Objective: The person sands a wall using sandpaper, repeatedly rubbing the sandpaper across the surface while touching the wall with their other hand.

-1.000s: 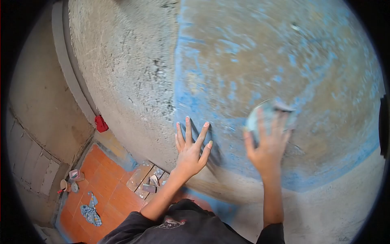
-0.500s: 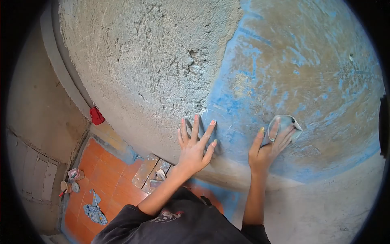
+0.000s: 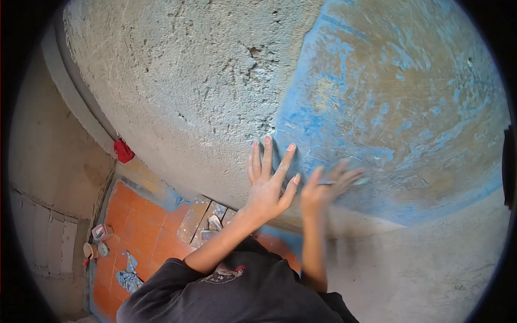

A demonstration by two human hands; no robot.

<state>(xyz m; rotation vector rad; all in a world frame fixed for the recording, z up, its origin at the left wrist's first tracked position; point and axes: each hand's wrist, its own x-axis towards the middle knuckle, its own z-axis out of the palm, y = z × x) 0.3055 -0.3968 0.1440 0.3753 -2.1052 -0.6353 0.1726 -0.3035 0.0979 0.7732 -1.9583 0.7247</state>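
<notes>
Far left of the blue-brown patch (image 3: 409, 97), and lower than it, I have a peach-coloured cup (image 3: 90, 251) on the orange floor (image 3: 142, 215), with a pink tub (image 3: 101, 232) near it and a small round grey object (image 3: 103, 250) just beside it. Next along, also well left of the patch, I see a red bundle (image 3: 123, 151) by the lower edge of the rough grey wall (image 3: 177, 81). A checked cloth (image 3: 128, 281) lies crumpled on the floor, lower than the patch. Nearer, below and left of the patch, I make out a paint-stained board (image 3: 189, 226) carrying a whitish item (image 3: 215, 222).

Across the patch's lower left border I have the left hand (image 3: 269, 192), its fingers spread apart and gripping nothing, resting on the wall. Just right of it, in front of the patch's lower left part, the right hand (image 3: 322, 191) is blurred; it is closed on a pale sheet (image 3: 326, 182), of which I get only slivers, so the exact finger placement escapes me.
</notes>
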